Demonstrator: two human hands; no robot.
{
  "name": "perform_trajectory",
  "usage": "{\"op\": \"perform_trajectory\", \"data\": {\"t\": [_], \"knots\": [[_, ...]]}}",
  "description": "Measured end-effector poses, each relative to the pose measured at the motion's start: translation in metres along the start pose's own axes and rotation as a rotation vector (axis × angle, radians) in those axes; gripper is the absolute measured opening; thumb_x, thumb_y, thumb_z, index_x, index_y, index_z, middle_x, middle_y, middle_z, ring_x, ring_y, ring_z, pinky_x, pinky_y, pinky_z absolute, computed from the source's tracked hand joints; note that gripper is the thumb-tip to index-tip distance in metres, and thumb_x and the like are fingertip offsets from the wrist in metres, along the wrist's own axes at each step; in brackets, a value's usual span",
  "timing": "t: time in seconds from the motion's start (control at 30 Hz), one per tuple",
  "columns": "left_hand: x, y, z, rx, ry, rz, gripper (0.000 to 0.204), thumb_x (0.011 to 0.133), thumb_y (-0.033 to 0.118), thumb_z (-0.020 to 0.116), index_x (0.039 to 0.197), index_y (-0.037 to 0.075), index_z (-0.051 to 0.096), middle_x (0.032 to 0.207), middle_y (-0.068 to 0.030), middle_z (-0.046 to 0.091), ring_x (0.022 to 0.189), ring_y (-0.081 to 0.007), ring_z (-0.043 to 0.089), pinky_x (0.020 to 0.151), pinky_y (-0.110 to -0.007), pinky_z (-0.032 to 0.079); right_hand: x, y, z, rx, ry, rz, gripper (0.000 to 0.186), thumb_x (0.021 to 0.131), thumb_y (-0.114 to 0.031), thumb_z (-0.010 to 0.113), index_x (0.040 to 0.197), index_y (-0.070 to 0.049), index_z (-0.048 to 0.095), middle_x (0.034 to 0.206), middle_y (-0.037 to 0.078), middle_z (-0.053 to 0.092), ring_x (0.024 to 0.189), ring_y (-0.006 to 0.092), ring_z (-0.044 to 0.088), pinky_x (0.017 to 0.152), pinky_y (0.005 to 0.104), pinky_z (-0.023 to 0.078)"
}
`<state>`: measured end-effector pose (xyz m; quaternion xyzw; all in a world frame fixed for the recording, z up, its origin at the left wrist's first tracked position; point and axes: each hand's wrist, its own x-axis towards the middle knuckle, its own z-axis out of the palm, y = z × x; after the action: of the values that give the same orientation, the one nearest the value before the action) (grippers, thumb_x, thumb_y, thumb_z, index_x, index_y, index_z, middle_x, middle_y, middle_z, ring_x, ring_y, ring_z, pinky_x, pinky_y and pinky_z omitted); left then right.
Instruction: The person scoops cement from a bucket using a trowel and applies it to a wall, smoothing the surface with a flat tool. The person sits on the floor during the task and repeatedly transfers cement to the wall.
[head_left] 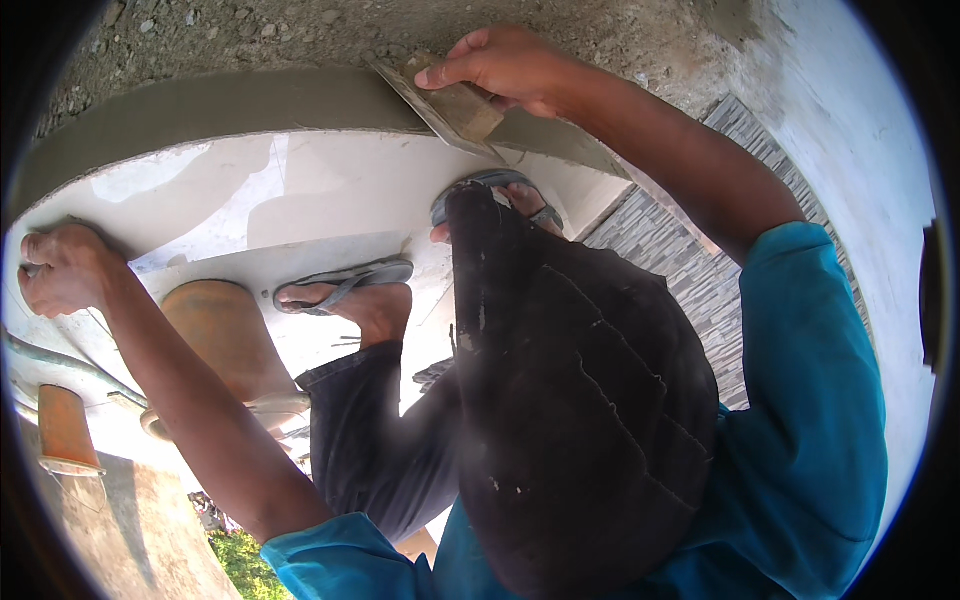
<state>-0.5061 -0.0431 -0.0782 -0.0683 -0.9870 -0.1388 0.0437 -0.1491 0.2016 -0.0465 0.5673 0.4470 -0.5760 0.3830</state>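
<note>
My right hand (515, 70) grips a plastering trowel (465, 112), its thumb on the block-like handle and its fingers mostly hidden. The flat blade is tilted against a smooth band of grey cement (280, 100) that runs along a curved white ledge (330, 180). At the far left my left hand (68, 270) is closed, with its fingers curled, beside the end of the ledge. Whatever it holds, if anything, is hidden in the curled fingers.
Rough gravelly mortar (260, 35) lies beyond the cement band. My sandalled feet (345, 290) stand by the ledge. A large tan bucket (220, 330), a smaller orange bucket (65, 425) and a hose (75, 365) are at left. Strip-patterned stone tiles (650, 240) lie at right.
</note>
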Motion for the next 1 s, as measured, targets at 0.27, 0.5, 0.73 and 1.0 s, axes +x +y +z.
{"op": "perform_trajectory", "data": {"t": [0.27, 0.5, 0.73, 1.0], "knots": [[0.012, -0.026, 0.009, 0.096, 0.018, 0.009, 0.063, 0.098, 0.042, 0.044, 0.132, -0.011, 0.044, 0.133, -0.0287, 0.041, 0.129, -0.0387, 0.038, 0.109, -0.052, 0.033, 0.003, -0.074, 0.028, 0.098, -0.17, -0.079, 0.028, 0.089, -0.02, 0.073, 0.103, 0.004, 0.068, 0.093, 0.014, 0.069, 0.073, 0.0225, 0.067, 0.062, 0.0358, 0.054], [0.003, -0.003, 0.011, 0.028, 0.062, -0.029, 0.062, 0.099, 0.043, 0.043, 0.13, -0.009, 0.047, 0.132, -0.0274, 0.043, 0.127, -0.0375, 0.04, 0.106, -0.052, 0.037, -0.01, -0.118, 0.043, 0.447, -0.365, -0.341, 0.024, 0.089, -0.015, 0.073, 0.101, 0.005, 0.066, 0.084, 0.013, 0.066, 0.065, 0.0216, 0.063, 0.056, 0.0352, 0.051], [-0.004, 0.017, 0.0, -0.024, 0.042, -0.133, 0.065, 0.1, 0.045, 0.042, 0.133, -0.011, 0.045, 0.131, -0.03, 0.044, 0.129, -0.0393, 0.041, 0.104, -0.053, 0.041, -0.023, -0.035, -0.058, 0.513, -0.576, -0.518, 0.033, 0.091, -0.015, 0.07, 0.119, 0.002, 0.064, 0.1, 0.013, 0.068, 0.085, 0.0225, 0.067, 0.074, 0.0345, 0.056], [0.019, 0.007, -0.017, -0.01, -0.234, -0.23, 0.074, 0.098, 0.052, 0.046, 0.139, -0.009, 0.039, 0.137, -0.0345, 0.042, 0.129, -0.0421, 0.047, 0.102, -0.057, 0.043, -0.044, 0.248, -0.178, 0.142, -0.14, -0.215, 0.045, 0.095, -0.018, 0.068, 0.136, -0.006, 0.053, 0.123, 0.005, 0.065, 0.115, 0.0133, 0.06, 0.102, 0.0303, 0.045]]}}
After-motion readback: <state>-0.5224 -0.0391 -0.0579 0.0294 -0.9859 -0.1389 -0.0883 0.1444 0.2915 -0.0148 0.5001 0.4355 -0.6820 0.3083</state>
